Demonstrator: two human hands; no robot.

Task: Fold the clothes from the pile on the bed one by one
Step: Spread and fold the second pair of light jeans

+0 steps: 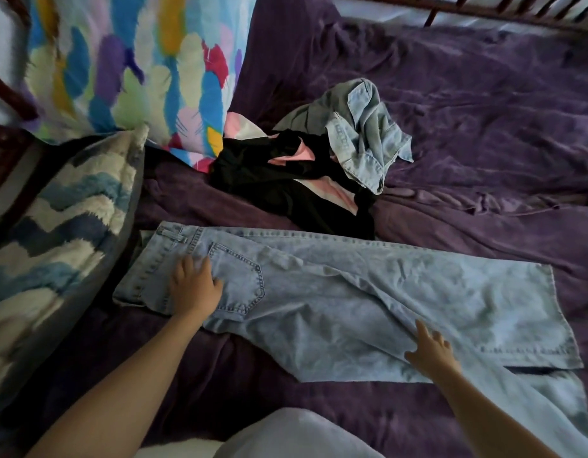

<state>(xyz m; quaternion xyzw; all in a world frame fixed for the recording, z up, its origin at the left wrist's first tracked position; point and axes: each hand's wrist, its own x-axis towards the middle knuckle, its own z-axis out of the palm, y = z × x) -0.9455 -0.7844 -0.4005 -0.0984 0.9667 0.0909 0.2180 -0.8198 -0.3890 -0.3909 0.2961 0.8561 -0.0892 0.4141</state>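
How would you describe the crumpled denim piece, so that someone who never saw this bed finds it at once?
Start from the purple bedspread; beyond the jeans spread flat at the front lies a small pile of clothes. The crumpled denim piece is on the right side of that pile, beside a black garment. Only it is both pale blue and bunched up.

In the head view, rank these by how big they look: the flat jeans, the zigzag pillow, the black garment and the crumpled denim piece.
1. the flat jeans
2. the zigzag pillow, though it is nearer the camera and cut off, so unsure
3. the black garment and the crumpled denim piece look about alike
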